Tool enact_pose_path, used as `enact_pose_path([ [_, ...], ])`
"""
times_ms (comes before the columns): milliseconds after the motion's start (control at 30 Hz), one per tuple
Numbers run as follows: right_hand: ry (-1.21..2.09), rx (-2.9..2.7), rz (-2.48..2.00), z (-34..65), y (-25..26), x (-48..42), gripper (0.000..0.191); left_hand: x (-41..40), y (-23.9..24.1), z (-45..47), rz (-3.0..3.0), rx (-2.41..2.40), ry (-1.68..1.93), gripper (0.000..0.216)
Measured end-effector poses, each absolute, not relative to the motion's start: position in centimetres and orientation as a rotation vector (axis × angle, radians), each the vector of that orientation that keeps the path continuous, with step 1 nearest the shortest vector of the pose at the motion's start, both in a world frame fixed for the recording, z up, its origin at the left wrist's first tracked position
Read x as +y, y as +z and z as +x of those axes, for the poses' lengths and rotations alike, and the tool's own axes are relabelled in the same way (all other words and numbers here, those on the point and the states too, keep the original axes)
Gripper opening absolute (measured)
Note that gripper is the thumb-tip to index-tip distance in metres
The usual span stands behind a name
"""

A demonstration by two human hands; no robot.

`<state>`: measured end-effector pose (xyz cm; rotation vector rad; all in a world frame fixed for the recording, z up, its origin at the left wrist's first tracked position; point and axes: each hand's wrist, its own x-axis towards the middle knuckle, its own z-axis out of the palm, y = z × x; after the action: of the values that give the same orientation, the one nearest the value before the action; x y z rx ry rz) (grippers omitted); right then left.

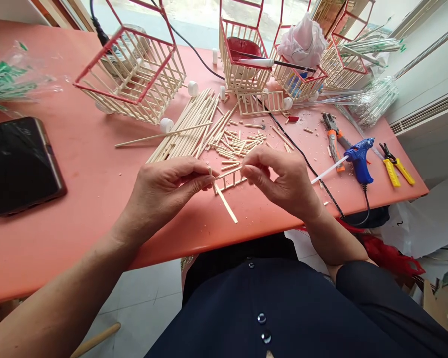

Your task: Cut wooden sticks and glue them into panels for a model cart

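Bent over a salmon-pink surface (85, 219), a person works on a small ladder-like frame (231, 186) of pale sticks, which lies near the surface's near edge, between the two hands; the left hand (164, 186) has its grip closed, finger and thumb pinching a longer stick (227, 206) that slants toward the near edge, while the right hand (280, 176) brings its fingertips close together at the frame's right end, though whether that grip pinches anything cannot be told. The step in hand looks like lining up or joining thin pieces, and the next move seems to call for a steady left pinch and careful placing by the right. Beyond, red-rimmed stick baskets line the far side: a middle basket (246, 80) holds a red bowl-like item (242, 45), and the next basket to the right (315, 83) carries crumpled pale wrapping (304, 40) above something blue (295, 82)
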<state>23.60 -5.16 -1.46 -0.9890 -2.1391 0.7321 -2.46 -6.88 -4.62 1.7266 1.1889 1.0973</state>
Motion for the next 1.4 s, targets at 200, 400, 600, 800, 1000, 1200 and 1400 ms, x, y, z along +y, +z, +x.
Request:
enact_pose_path([
  [200,1.841,-1.825,-1.035,22.4,-1.9,-6.1,0.072,-7.0,-4.2,-2.3,1.723,1.147,1.125,0.006],
  [400,2.360,-1.445,-0.894,21.2,-3.6,-6.0,0.072,-7.0,-5.2,-2.8,1.773,1.197,1.109,0.010],
  [600,2.467,-1.206,-0.827,20.3,-3.6,-6.1,0.065,-6.9,-4.9,-2.8,1.799,1.175,1.115,0.012],
  [800,2.435,-1.182,-0.753,20.2,-4.2,-6.0,0.056,-6.8,-4.9,-2.8,1.777,1.162,1.122,0.010],
  [1000,2.410,-1.168,-0.780,19.9,-4.1,-5.9,0.056,-6.8,-4.6,-2.9,1.693,1.181,1.054,0.014],
  [1200,2.360,-1.239,-0.817,19.8,-4.1,-5.9,0.057,-6.9,-4.2,-2.7,1.583,1.224,1.039,0.015],
  [1400,2.310,-1.281,-0.841,19.7,-4.1,-5.7,0.056,-6.8,-4.4,-2.5,1.496,1.201,1.071,0.013],
])
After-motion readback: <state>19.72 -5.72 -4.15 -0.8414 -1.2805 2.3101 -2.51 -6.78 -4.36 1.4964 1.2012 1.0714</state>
